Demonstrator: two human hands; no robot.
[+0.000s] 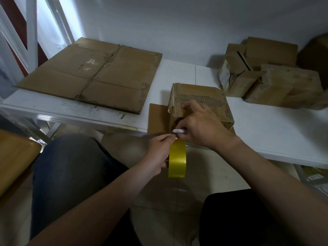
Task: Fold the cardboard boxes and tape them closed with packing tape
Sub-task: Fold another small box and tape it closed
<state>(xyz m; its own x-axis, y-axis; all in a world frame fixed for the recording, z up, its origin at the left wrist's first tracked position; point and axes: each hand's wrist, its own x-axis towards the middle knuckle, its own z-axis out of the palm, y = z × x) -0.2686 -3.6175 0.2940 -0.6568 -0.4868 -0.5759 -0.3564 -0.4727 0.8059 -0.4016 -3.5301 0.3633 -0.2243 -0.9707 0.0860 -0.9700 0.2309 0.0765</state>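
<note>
A small folded cardboard box [200, 96] stands at the front edge of the white table [266, 132], on a flat piece of cardboard [157, 119]. My left hand [159, 151] grips a yellow roll of packing tape [177, 158] just below the table edge. A strip of tape runs from the roll up to the box's near side. My right hand [197, 125] holds a small white cutter [178, 131] against that strip, with its forefinger stretched onto the box's top edge.
A large flattened cardboard box [92, 71] lies on the table's left half. Several folded boxes [269, 75] are piled at the back right by the wall. A wooden seat [16, 157] is at the lower left. My knees are under the table edge.
</note>
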